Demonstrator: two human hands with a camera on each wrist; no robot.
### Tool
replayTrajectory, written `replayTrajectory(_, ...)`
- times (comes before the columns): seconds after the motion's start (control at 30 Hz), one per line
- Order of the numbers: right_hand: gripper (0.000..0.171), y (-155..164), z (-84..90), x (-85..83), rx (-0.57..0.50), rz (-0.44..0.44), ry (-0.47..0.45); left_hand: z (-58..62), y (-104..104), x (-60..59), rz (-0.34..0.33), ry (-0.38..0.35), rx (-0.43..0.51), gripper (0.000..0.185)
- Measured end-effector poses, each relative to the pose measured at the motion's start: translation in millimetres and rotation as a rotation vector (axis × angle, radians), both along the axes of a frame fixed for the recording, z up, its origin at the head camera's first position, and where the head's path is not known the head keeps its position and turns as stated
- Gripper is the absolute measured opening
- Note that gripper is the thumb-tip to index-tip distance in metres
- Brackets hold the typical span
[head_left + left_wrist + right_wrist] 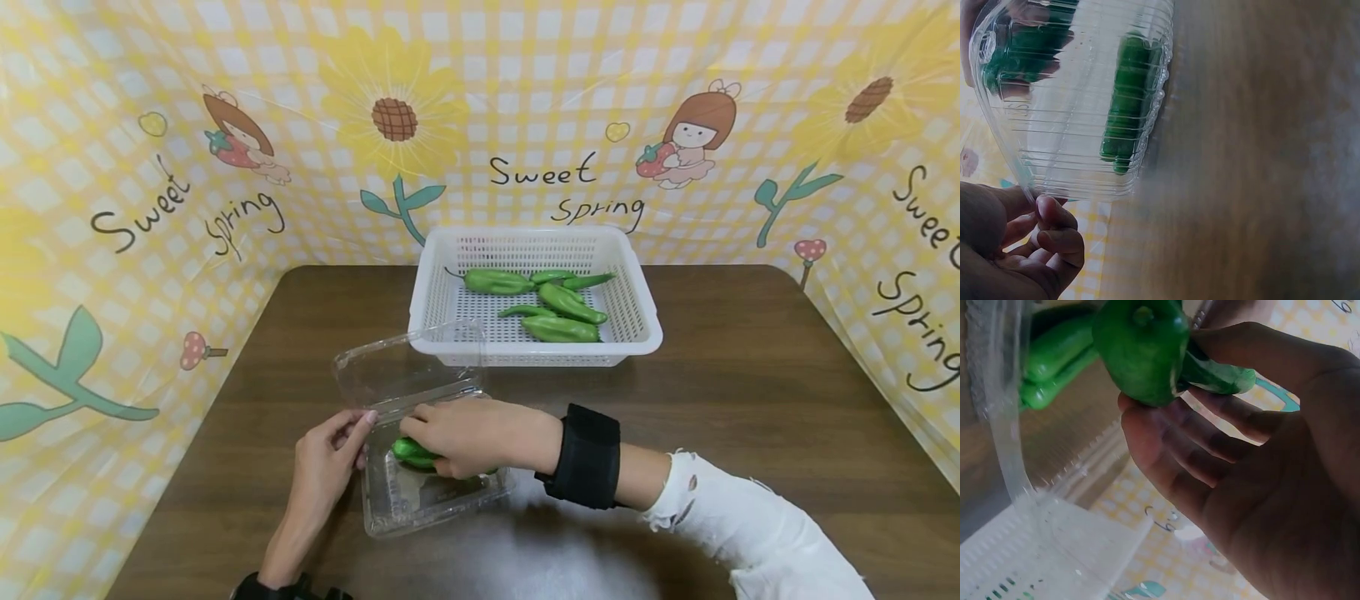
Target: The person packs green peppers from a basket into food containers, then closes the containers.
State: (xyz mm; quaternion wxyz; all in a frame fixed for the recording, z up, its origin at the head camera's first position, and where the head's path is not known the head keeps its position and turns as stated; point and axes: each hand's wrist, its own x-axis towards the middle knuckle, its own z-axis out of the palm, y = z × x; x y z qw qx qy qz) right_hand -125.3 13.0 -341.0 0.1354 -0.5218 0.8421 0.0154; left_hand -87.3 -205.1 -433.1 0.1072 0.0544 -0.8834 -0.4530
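Over the brown table [750, 400], seen from the head camera, the right hand [468, 433] reaches leftward from a white sleeve [750, 525] into a clear clamshell box [420, 492], fingers curled around a green pepper [412, 452]. The left hand [326, 462] lies at the box's left edge, fingertips touching its raised lid. Behind stands a white basket [645, 333] with more peppers. The backdrop [150, 208] reads "Sweet Spring".

From the left wrist, the left hand [1016, 250] shows loosely bent fingers touching the clear box [1072, 144]; green peppers [1125, 103] show through its ribbed wall.

From the right wrist, the right hand [1260, 475] holds the pepper [1144, 347] between thumb and fingers, another pepper lying beyond.
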Motion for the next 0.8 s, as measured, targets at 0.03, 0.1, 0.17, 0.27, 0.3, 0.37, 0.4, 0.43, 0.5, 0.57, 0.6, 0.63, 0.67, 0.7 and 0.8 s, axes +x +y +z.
replayTrajectory(0.03,0.04,-0.9,-2.1,0.8,0.001,0.004,0.004,-0.2,-0.1,0.3,0.001,0.0,0.0,0.025)
replayTrajectory(0.1,0.041,-2.2,-6.8,1.8,0.006,0.014,0.013,-0.5,-0.2,0.7,0.001,-0.001,0.0,0.025)
replayTrajectory(0.17,0.042,-2.7,-11.0,2.9,0.01,0.024,0.017,-0.7,-0.3,0.9,-0.002,-0.003,0.002,0.026)
replayTrajectory(0.27,0.042,-3.6,-16.8,4.2,0.009,0.045,0.023,-1.1,-0.6,1.0,-0.004,-0.006,0.001,0.026)
replayTrajectory(0.3,0.042,-3.8,-18.1,4.7,0.008,0.049,0.023,-1.2,-0.7,1.1,-0.003,-0.006,0.0,0.026)
replayTrajectory(0.37,0.042,-4.4,-20.2,5.4,0.004,0.058,0.022,-1.3,-0.7,0.8,0.0,-0.004,-0.001,0.026)
replayTrajectory(0.4,0.042,-4.8,-21.3,5.6,0.003,0.06,0.019,-1.2,-0.7,0.8,0.003,-0.003,-0.002,0.026)
replayTrajectory(0.43,0.043,-5.1,-22.4,5.5,0.004,0.062,0.017,-1.2,-0.6,0.9,0.004,-0.003,-0.001,0.025)
replayTrajectory(0.5,0.044,-5.6,-24.7,5.2,0.006,0.066,0.02,-1.2,-0.3,0.9,0.006,-0.004,0.004,0.025)
replayTrajectory(0.57,0.044,-5.7,-26.8,5.0,0.009,0.07,0.028,-1.2,-0.1,0.9,0.006,-0.007,0.009,0.025)
replayTrajectory(0.6,0.044,-5.7,-27.9,4.9,0.009,0.071,0.027,-1.2,0.0,1.0,0.005,-0.008,0.012,0.025)
replayTrajectory(0.63,0.044,-5.6,-28.8,4.8,0.011,0.073,0.028,-1.4,0.1,0.9,0.004,-0.009,0.016,0.025)
replayTrajectory(0.67,0.043,-5.6,-29.5,4.8,0.013,0.075,0.026,-1.6,0.1,0.9,0.003,-0.01,0.018,0.025)
replayTrajectory(0.7,0.043,-5.7,-30.2,4.8,0.018,0.078,0.023,-1.9,0.0,0.8,0.003,-0.01,0.018,0.025)
replayTrajectory(0.8,0.044,-6.9,-31.7,4.8,0.041,0.085,0.008,-2.5,-0.1,0.7,0.003,-0.011,0.024,0.026)
